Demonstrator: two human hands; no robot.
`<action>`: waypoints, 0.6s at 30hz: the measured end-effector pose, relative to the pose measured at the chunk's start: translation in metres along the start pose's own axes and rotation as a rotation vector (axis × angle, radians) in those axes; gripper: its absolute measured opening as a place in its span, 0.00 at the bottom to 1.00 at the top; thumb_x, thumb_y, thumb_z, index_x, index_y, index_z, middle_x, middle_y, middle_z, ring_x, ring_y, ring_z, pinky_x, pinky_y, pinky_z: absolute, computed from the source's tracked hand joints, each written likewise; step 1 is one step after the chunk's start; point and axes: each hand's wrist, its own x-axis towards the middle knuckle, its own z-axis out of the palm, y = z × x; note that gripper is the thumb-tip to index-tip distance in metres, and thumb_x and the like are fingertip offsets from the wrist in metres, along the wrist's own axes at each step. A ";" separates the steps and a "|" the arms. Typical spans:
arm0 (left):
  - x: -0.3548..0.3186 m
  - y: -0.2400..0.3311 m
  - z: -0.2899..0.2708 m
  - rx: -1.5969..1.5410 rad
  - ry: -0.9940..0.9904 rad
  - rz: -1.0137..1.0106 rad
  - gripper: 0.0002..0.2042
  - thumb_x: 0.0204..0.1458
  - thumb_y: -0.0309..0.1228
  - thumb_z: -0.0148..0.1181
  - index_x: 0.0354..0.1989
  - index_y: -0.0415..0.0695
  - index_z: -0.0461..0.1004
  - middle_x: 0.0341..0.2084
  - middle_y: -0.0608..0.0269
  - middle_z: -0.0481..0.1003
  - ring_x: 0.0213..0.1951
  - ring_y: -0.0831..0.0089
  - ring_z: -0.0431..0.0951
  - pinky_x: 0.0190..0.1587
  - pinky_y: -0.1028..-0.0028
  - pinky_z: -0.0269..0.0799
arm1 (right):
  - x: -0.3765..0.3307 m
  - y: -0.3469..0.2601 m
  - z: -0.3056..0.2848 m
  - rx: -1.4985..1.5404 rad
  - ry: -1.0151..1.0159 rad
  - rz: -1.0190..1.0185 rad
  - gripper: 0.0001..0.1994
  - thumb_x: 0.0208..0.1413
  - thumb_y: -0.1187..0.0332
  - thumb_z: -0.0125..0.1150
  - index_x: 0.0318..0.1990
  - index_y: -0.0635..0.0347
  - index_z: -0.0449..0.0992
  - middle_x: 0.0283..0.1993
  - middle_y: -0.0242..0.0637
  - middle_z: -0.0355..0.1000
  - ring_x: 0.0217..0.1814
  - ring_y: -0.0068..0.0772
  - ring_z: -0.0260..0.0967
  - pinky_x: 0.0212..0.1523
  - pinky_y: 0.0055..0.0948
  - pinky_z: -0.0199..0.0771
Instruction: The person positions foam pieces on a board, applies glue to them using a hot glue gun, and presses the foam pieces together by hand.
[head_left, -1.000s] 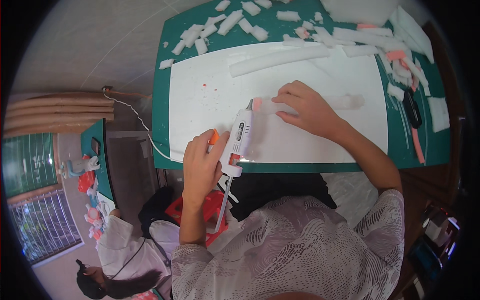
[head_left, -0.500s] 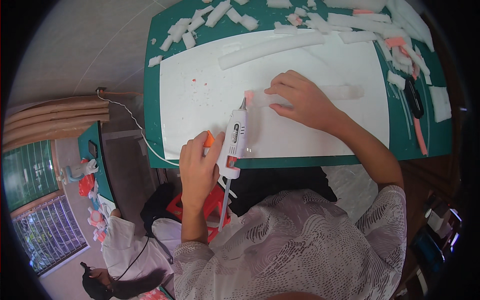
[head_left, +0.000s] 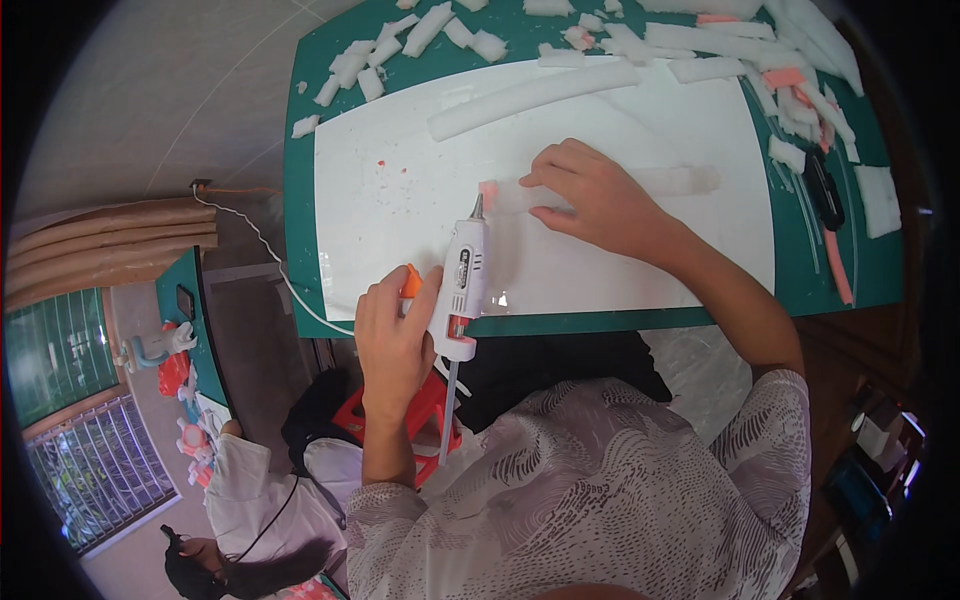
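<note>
My left hand [head_left: 392, 335] grips a white hot glue gun [head_left: 466, 268] with an orange trigger. A clear glue stick [head_left: 450, 412] pokes out of its rear end. The nozzle points away from me, at a small pink foam piece [head_left: 488, 190] on the left end of a white foam strip [head_left: 690, 180]. Whether the nozzle touches it I cannot tell. My right hand [head_left: 590, 195] rests over the strip, fingers on its far side and thumb on its near side, hiding its middle. The strip lies on a white sheet [head_left: 620, 285].
A longer white foam strip [head_left: 535, 98] lies farther back. Foam scraps [head_left: 430, 30] line the green table's far edge. A black-handled cutter [head_left: 824, 190] lies at right by thin clear sticks. A white cord [head_left: 290, 275] runs to the left wall. A seated person [head_left: 250, 500] is at left.
The table and everything on it have shifted slightly left in view. The glue gun and both hands hold nearly the same places about the strip.
</note>
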 end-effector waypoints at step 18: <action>0.000 0.002 0.001 0.044 -0.022 -0.002 0.28 0.36 0.16 0.58 0.53 0.44 0.78 0.46 0.53 0.72 0.40 0.61 0.73 0.40 0.64 0.66 | 0.000 -0.001 0.000 0.008 0.004 0.001 0.12 0.49 0.71 0.70 0.42 0.62 0.78 0.44 0.38 0.72 0.50 0.40 0.69 0.52 0.36 0.72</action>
